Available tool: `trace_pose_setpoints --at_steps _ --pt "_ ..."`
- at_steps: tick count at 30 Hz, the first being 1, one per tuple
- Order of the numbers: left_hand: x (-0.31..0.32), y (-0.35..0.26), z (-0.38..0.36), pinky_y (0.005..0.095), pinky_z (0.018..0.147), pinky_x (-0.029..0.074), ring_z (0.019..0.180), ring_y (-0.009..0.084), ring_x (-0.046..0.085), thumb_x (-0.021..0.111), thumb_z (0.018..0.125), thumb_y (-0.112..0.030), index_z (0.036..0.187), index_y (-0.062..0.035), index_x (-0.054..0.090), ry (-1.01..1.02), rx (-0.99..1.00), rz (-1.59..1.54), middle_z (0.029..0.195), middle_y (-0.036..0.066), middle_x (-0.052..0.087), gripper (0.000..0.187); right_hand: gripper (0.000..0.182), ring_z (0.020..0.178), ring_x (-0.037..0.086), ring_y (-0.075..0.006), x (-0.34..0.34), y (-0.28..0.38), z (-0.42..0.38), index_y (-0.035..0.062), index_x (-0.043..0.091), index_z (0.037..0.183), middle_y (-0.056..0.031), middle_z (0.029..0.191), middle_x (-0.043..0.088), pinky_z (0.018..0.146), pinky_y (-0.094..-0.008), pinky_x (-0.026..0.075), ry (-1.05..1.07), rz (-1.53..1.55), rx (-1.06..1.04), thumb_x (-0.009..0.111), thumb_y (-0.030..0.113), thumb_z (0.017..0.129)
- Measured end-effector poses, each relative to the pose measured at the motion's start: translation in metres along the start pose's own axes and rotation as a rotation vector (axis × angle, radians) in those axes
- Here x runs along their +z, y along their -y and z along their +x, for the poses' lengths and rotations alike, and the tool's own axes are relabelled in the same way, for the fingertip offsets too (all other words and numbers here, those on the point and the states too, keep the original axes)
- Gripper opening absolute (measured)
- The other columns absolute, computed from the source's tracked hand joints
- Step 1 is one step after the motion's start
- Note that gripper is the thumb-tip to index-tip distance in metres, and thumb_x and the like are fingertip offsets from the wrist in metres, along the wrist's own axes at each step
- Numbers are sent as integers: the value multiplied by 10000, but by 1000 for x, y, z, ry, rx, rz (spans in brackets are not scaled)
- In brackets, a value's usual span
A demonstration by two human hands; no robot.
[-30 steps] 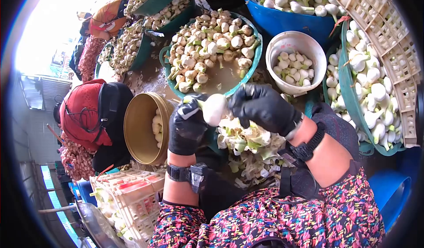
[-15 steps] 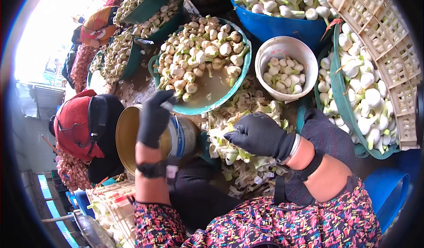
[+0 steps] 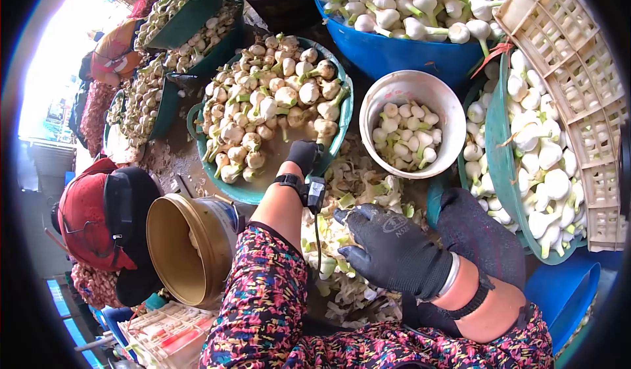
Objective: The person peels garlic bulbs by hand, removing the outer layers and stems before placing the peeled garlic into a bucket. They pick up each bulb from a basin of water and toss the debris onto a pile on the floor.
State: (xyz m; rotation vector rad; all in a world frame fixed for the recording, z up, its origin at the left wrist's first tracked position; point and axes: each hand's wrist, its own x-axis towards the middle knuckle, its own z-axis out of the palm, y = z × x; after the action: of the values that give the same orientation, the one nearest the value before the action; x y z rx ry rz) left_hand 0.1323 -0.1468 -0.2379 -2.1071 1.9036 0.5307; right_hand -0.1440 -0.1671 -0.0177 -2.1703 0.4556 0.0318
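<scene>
I am reaching my left hand (image 3: 304, 155) forward to the near rim of the teal basin (image 3: 342, 129); its gloved fingers are curling down toward the muddy untrimmed bulbs (image 3: 263, 106), and I cannot tell whether they are closing on one yet. My right hand (image 3: 394, 250) is resting open, palm down and grasping nothing, on the heap of peeled skins (image 3: 342, 191) directly beneath it.

Progress, as I judge it: the work is partly done. The teal basin ahead of my left hand is holding a large stock of bulbs with roots and stalks attached, sitting in brown water, so much is remaining. The skins piling under my right hand are indicating many bulbs already cleaned.

Containers:
- White bucket (image 3: 453, 106), just beyond my right hand: holding small cleaned white bulbs, about half full.
- Brass-coloured can (image 3: 161, 254), to the left of my left forearm: lying on its side, contents mostly hidden.
- Blue tub (image 3: 394, 50), farther ahead: heaped with large white bulbs.
- Green basin (image 3: 503, 145), to the right of my right hand: filled with large white bulbs.
</scene>
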Motion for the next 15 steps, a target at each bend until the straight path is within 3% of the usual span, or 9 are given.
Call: trace_pose_setpoints --at_steps 1,4,5,6,8,10,12,13,15 --pt "38 21 7 342 682 497 800 249 639 624 753 -148 933 -118 662 -78 -195 -721 851 105 658 186 454 900 559 -371 -1 1 2 19 497 1178 -219 960 567 778 -436 459 -3 2 -9 587 254 800" --pt "15 16 -21 347 671 503 769 255 639 615 760 -144 931 -106 660 -54 -347 -785 837 110 654 181 439 895 560 -372 0 1 2 17 506 1167 -215 964 568 782 -434 458 -9 16 -2 587 253 806" --pt "-9 9 -41 335 647 513 723 263 638 604 760 -114 929 -69 653 -62 -66 5 830 117 651 182 413 863 573 -363 7 -4 3 19 513 1127 -207 944 572 751 -435 464 -99 -1 -43 591 253 796" --pt "-16 5 -54 325 614 519 671 240 632 589 772 -82 948 -41 639 -117 -397 -730 784 121 637 188 387 832 585 -354 10 -6 4 21 521 1086 -199 924 575 719 -437 471 -188 -15 -87 594 253 786" --pt "-50 -14 -96 327 576 509 628 207 615 573 793 -70 946 -12 619 -297 -472 -1080 735 120 611 170 474 914 561 -366 2 3 5 19 492 1171 -213 977 572 802 -433 450 -156 102 23 626 228 768" --pt "-83 -24 -135 359 690 479 722 248 628 607 780 -138 956 20 635 -370 -361 -911 813 161 653 238 658 1010 555 -204 12 -4 11 26 382 1316 -148 1065 567 844 -358 444 -289 183 -38 666 113 729" --pt "-135 -56 -180 335 719 473 781 218 625 612 792 -115 958 8 636 -466 -211 -677 845 152 652 208 822 1219 403 -195 27 -10 26 7 270 1376 -162 1298 432 998 -326 346 -388 520 -193 695 38 673" --pt "-156 -72 -200 324 710 486 784 218 626 598 792 -109 955 6 626 -494 -183 -754 858 153 641 201 905 1325 252 -230 18 -1 26 -10 206 1392 -185 1422 260 1078 -322 228 -285 569 -163 726 42 654" --pt "-166 -95 -227 313 701 499 786 218 627 585 791 -103 952 3 615 -528 -162 -827 871 155 629 195 843 1183 430 -185 21 7 25 4 284 1367 -151 1302 426 992 -312 358 -234 783 -188 737 44 656"
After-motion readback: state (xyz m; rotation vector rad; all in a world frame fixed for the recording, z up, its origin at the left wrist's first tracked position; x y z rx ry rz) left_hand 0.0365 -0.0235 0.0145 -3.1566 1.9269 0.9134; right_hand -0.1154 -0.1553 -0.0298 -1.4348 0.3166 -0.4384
